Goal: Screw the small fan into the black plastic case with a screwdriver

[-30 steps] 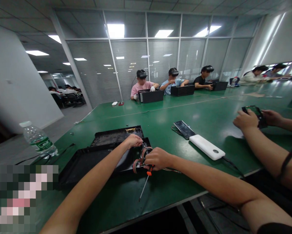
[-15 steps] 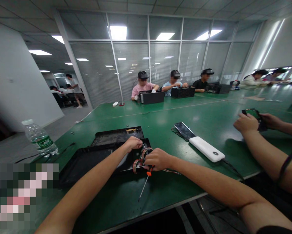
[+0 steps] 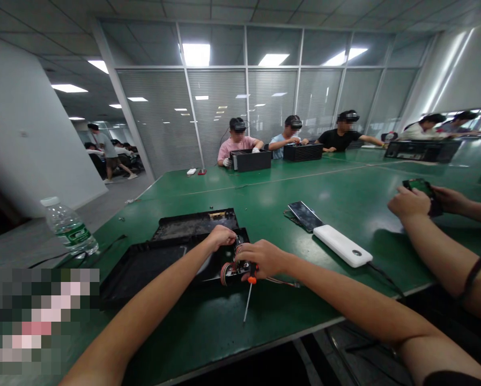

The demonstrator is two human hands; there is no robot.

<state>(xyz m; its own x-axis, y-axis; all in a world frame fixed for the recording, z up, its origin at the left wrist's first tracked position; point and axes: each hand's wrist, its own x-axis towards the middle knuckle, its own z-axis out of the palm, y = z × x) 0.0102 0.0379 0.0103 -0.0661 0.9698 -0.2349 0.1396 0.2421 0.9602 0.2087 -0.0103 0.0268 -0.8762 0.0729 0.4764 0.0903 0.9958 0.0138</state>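
Note:
A shallow black casing (image 3: 143,262) lies on the green table in front of me, with a black lid-like panel (image 3: 179,224) behind it. My left hand (image 3: 223,236) is closed at the casing's right end, its fingertips down by the inner parts; anything between them is hidden. Striped ribbon wires (image 3: 226,272) loop out just below it. My right hand (image 3: 264,258) is closed around the dark handle of a screwdriver (image 3: 249,300) with an orange collar, its shaft pointing down toward me. The right fingertips reach in among the wires.
To the right lie a dark phone (image 3: 304,215) and a white power bank (image 3: 342,245) with a black cable. A water bottle (image 3: 69,228) stands at left. A neighbour's hands (image 3: 409,202) hold a green circuit board at right. People with black cases (image 3: 251,160) sit opposite.
My right hand has lifted slightly and moved right, swinging the screwdriver tip rightward. My left hand stays at the casing. Across the table, a person in black has pushed a black case to the right.

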